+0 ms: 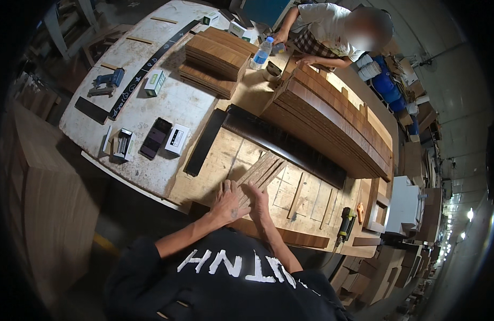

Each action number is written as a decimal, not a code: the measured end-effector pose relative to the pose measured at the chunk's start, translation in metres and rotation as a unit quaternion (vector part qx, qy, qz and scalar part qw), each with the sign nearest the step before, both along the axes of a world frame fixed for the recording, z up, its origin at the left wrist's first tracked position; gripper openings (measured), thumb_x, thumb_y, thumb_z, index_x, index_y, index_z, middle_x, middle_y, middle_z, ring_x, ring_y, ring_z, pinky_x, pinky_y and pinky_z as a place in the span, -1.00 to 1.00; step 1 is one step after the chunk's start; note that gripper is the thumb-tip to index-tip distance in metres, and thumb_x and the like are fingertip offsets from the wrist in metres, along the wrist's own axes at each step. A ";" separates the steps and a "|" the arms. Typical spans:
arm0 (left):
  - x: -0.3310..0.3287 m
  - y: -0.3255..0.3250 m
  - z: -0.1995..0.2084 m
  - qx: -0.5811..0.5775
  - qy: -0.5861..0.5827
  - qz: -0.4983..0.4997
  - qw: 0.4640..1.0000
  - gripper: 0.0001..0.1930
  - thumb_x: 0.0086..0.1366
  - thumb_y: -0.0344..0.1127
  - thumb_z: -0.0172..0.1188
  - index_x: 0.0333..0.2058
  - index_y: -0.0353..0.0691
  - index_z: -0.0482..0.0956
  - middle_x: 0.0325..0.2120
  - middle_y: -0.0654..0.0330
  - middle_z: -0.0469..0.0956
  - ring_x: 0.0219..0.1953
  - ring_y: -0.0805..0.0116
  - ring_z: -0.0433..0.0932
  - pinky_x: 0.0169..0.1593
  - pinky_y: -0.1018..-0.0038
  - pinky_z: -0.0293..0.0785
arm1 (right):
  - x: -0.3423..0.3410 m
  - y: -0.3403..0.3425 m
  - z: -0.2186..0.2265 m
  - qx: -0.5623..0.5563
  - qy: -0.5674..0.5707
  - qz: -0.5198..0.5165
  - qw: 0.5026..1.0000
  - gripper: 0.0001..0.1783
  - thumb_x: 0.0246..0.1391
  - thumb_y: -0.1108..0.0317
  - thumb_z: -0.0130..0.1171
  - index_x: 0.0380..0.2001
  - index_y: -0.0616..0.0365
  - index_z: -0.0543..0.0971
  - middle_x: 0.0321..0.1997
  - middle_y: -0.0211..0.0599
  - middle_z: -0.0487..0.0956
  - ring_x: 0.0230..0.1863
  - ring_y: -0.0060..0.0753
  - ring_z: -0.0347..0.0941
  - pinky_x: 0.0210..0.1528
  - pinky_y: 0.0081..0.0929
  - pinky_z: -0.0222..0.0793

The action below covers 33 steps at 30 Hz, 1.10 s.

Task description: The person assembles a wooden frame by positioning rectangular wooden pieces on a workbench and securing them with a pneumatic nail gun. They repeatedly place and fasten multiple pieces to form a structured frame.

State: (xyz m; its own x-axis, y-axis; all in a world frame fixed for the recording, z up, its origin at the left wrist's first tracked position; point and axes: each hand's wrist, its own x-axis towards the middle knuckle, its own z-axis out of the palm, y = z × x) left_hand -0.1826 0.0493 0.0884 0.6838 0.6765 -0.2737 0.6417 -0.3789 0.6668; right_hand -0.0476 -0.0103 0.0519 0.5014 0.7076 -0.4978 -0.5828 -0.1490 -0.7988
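Note:
A small bundle of narrow wooden boards (264, 170) stands on edge on the worktable, its rough edges facing up. My left hand (225, 203) presses against the bundle's left side near its close end, fingers curled over it. On the other side my right hand (259, 205) is closed against the same boards, thumb on top, so they sit between both palms. Beyond the bundle's far end lies a long dark padded bar (284, 145). Part of each hand's grip is hidden behind the fingers.
A tall stack of long brown boards (332, 128) stands behind the bar; shorter boards (215, 59) are piled further left. A nail gun (109, 81), phone (155, 138) and small boxes (177, 139) lie left. A power driver (346, 223) lies right. Another person (327, 32) stands opposite.

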 end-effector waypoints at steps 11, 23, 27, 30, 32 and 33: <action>-0.010 0.022 -0.075 -0.137 -0.191 0.141 0.962 -0.65 0.39 -0.10 0.29 -0.18 -0.30 0.45 -0.47 0.13 0.58 -0.40 0.29 0.60 -0.29 0.34 0.53 | -0.003 -0.029 -0.073 0.038 0.234 -0.031 0.971 -0.52 0.12 0.20 0.36 0.05 0.21 0.56 -0.05 -0.16 0.64 -0.02 -0.17 0.59 0.11 -0.15 0.53; 0.016 0.045 -0.073 -0.209 -0.041 0.115 0.970 -0.07 0.16 0.21 0.36 0.31 -0.38 0.31 0.20 -0.32 0.45 0.27 -0.19 0.44 0.29 0.11 0.40 | 0.004 -0.031 -0.061 -0.024 0.148 -0.034 0.988 -0.56 0.14 0.29 0.33 0.05 0.27 0.57 -0.07 -0.20 0.66 -0.06 -0.24 0.61 0.04 -0.23 0.57; 0.015 0.057 -0.086 -0.092 -0.050 0.170 0.980 -0.05 0.17 0.05 0.34 0.38 -0.40 0.17 0.17 -0.40 0.43 0.24 -0.31 0.42 0.28 0.07 0.40 | 0.002 -0.041 -0.057 -0.013 0.189 -0.062 0.980 -0.58 0.13 0.28 0.33 0.01 0.27 0.59 -0.08 -0.16 0.67 -0.07 -0.20 0.62 0.08 -0.20 0.56; 0.024 0.088 -0.085 0.004 -0.021 0.186 0.982 -0.08 0.21 0.04 0.27 0.35 -0.52 0.17 0.08 -0.41 0.48 0.28 -0.28 0.32 0.36 0.06 0.24 | 0.013 -0.055 -0.059 -0.005 0.204 -0.080 0.976 -0.58 0.13 0.22 0.32 0.00 0.24 0.61 -0.08 -0.14 0.68 -0.04 -0.15 0.62 0.11 -0.16 0.54; 0.021 0.115 -0.071 0.009 0.060 0.100 0.993 -0.10 0.22 0.02 0.23 0.32 -0.57 0.18 0.19 -0.42 0.37 0.39 -0.25 0.16 0.44 -0.06 0.04 | 0.015 -0.065 -0.054 0.006 0.206 -0.114 0.972 -0.59 0.14 0.21 0.32 -0.01 0.23 0.61 -0.07 -0.15 0.68 -0.02 -0.14 0.61 0.13 -0.16 0.53; 0.018 0.118 -0.082 0.081 0.074 0.111 0.988 -0.12 0.23 0.02 0.22 0.31 -0.59 0.20 0.24 -0.42 0.30 0.41 -0.25 0.09 0.45 -0.10 -0.04 | 0.016 -0.068 -0.056 0.013 0.207 -0.133 0.969 -0.59 0.16 0.20 0.31 -0.01 0.22 0.61 -0.07 -0.15 0.68 -0.03 -0.13 0.62 0.14 -0.15 0.53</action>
